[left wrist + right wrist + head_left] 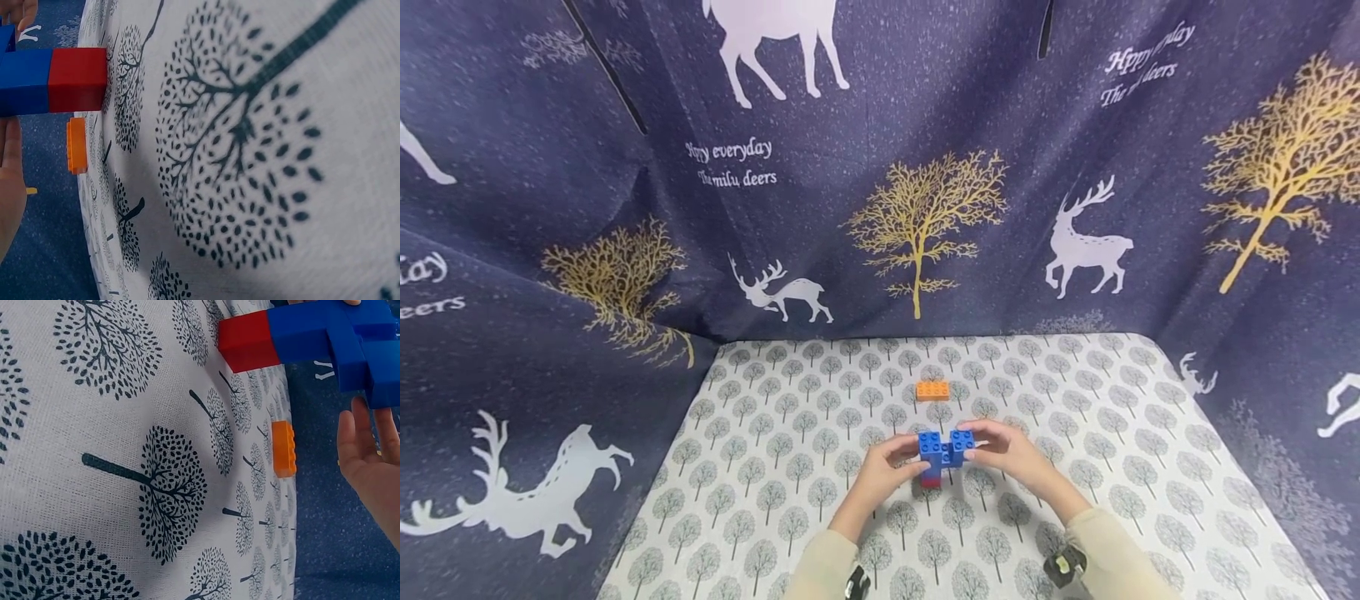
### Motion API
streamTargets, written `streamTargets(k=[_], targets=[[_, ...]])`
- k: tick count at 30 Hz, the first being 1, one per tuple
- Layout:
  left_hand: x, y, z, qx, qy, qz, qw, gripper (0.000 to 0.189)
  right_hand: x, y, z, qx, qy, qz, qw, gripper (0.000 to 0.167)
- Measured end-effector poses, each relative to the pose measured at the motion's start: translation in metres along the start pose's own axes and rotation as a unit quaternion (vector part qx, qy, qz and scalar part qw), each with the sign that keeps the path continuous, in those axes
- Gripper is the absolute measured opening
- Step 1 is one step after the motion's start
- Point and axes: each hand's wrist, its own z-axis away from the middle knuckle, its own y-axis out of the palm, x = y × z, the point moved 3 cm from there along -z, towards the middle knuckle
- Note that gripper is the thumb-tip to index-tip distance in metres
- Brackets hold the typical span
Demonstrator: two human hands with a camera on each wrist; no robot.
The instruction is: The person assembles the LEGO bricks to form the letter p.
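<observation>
A structure of blue building bricks point(930, 450) stands upright between both hands, with a red brick point(932, 482) at its foot. Two studded blue columns rise at its top, and a lower blue part joins them. My left hand point(883, 475) grips the left column between thumb and fingers. With thumb and fingertips, my right hand point(1015, 457) pinches the right column, which sticks out sideways above the cloth. The right wrist view shows the red brick point(249, 341) close to the cloth and the right fingertips at the blue brick point(382, 374).
An orange brick point(932, 391) lies studs up on the tree-patterned tablecloth point(760, 500), beyond the hands. Dark blue curtains point(820, 208) with deer and trees hang behind the table and at both sides.
</observation>
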Motion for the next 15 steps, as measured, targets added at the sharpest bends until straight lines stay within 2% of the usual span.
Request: streamTargets(k=[9, 15], targets=[[0.0007, -0.0001, 0.001, -0.004, -0.015, 0.002, 0.9999, 0.05, 0.0003, -0.0017, -0.0021, 0.017, -0.021, 0.004, 0.9996, 0.041], [0.0009, -0.0001, 0.0006, -0.001, 0.0, 0.002, 1.0, 0.048, -0.0005, -0.0054, -0.0046, 0.029, -0.016, 0.004, 0.9994, 0.039]])
